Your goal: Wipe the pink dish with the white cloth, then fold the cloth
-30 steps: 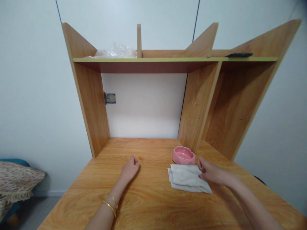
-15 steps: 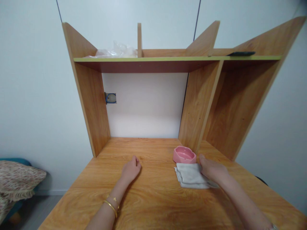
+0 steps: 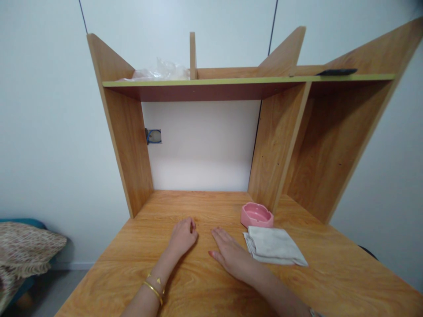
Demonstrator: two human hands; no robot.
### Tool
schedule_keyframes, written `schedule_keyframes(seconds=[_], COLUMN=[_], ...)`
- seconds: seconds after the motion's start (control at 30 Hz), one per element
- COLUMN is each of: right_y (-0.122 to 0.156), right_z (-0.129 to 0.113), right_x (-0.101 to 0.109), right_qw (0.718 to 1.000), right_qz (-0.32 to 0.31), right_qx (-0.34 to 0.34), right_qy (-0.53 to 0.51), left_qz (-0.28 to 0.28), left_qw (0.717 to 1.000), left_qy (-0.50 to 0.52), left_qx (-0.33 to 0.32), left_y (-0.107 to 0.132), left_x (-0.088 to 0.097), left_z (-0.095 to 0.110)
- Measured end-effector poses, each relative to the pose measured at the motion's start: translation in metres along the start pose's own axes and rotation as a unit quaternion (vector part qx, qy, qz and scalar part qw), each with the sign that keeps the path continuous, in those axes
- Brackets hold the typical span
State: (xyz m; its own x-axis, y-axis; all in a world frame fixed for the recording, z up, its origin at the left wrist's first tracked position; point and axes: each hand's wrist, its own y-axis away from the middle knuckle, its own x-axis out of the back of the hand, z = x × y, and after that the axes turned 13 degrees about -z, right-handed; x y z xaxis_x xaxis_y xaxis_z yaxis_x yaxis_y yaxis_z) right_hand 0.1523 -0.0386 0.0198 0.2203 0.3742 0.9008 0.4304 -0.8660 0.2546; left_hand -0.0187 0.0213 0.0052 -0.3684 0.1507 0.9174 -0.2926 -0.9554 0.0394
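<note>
My left hand (image 3: 183,237) rests on the wooden desk with its fingers curled loosely inward, and nothing shows in them. To its right, my right hand (image 3: 231,255) lies with fingers stretched out and thumb apart, holding nothing. A folded light grey cloth (image 3: 276,246) is on the desk just right of my right hand. Behind the cloth, and close against it, stands a pink ashtray (image 3: 257,215) with a notched rim; its inside looks bare.
A wooden shelf unit (image 3: 287,132) rises from the back of the desk (image 3: 198,290). Its upper board holds a clear plastic bag (image 3: 161,70) and a flat dark object (image 3: 337,71). An uncovered wall socket box (image 3: 154,136) shows at back left. A patterned blanket (image 3: 29,246) is at far left.
My right hand has moved left from the cloth's right side to the middle of the desk, its fingers now flat. The cloth lies fully uncovered. My left hand has barely moved.
</note>
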Motion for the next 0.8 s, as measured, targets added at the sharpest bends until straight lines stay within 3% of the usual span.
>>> schedule_keyframes(seconds=[0.13, 0.27, 0.53, 0.8], right_y=[-0.006, -0.009, -0.012, -0.012], right_z=[0.008, 0.016, 0.024, 0.022], right_x=[-0.008, -0.012, -0.014, -0.015], right_qw=[1.000, 1.000, 1.000, 0.999], right_qz=[0.016, 0.017, 0.027, 0.039], right_qx=[0.005, -0.001, -0.007, -0.008], right_qy=[0.009, 0.008, 0.000, 0.011], left_qz=[0.004, -0.037, -0.135, -0.150], left_qw=[0.999, 0.995, 0.987, 0.984], left_qy=[-0.020, -0.030, -0.031, -0.056], left_qx=[-0.041, -0.089, -0.079, -0.081], left_y=[0.001, 0.003, 0.010, 0.013], left_x=[-0.002, -0.006, -0.004, -0.004], left_z=[0.000, 0.001, 0.005, 0.006])
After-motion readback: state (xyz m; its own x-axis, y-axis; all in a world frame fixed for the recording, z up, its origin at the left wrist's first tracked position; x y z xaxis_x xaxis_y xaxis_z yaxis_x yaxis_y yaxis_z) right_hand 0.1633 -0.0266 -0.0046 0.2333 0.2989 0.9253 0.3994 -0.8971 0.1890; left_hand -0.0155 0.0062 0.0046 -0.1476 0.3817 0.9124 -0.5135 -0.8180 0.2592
